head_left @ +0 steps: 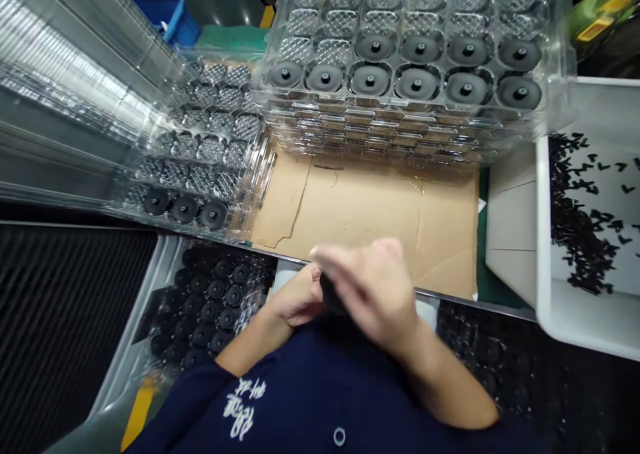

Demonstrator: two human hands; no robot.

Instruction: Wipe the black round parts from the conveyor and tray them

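Observation:
Close to my body, at the front edge of the table, my left hand [301, 299] is closed around a dark, round-looking part [331, 295], of which only a strip shows. Blurred by motion, my right hand [377, 297] is tilted over the same part from the right. Whether its fingers grip anything is hidden. Beyond both hands lies a flat sheet of brown cardboard [360, 221]. Similar black round parts with a small central stud sit in the front rows of a stacked clear plastic tray [417, 101] at the back.
Another clear tray stack [200, 144] stands at left, with several black discs in its front row. A white bin [543, 241] at right contains many small black clips [585, 241]. Below the table edge are trays of black parts [215, 301]. A blue bin [187, 24] is behind.

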